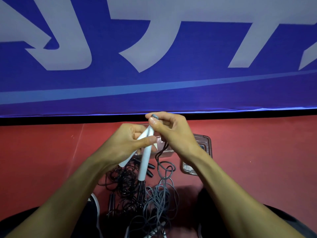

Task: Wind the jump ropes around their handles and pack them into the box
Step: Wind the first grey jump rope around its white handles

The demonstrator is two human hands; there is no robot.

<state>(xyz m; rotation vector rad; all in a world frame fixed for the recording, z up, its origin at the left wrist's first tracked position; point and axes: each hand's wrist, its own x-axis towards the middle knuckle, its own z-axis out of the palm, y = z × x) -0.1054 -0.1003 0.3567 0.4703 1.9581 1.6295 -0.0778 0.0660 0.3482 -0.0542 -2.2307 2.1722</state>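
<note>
Left hand (127, 141): grips two white handles (145, 162) together, thumb laid across their front and the other fingers curled behind them.
White handles: crossed near their upper ends into a narrow V; the longer one points down toward the floor, its black lower end just above the rope pile, while the shorter one slants down-left past the left wrist.
Right hand (171, 133): raised just above and right of the left, thumb and forefinger pinching the grey rope (162, 169) at the top of the handles (the other fingers are curled in toward the palm).
Grey rope: hangs from the right hand's pinch in a loose wavy line just right of the handles, then falls into a tangled grey heap on the floor between the forearms.
Black rope (123, 182): a tangled coil on the floor left of the grey heap, touching it, with dark handles lying in and beside it.
Box (200, 152): clear plastic, on the red floor (42, 160) behind the hands and largely hidden by them; possibly its lid lies just to the right, though the wrist covers too much to say.
Backdrop: a blue banner (154, 83) with large pale lettering stands along the far edge of the floor.
</note>
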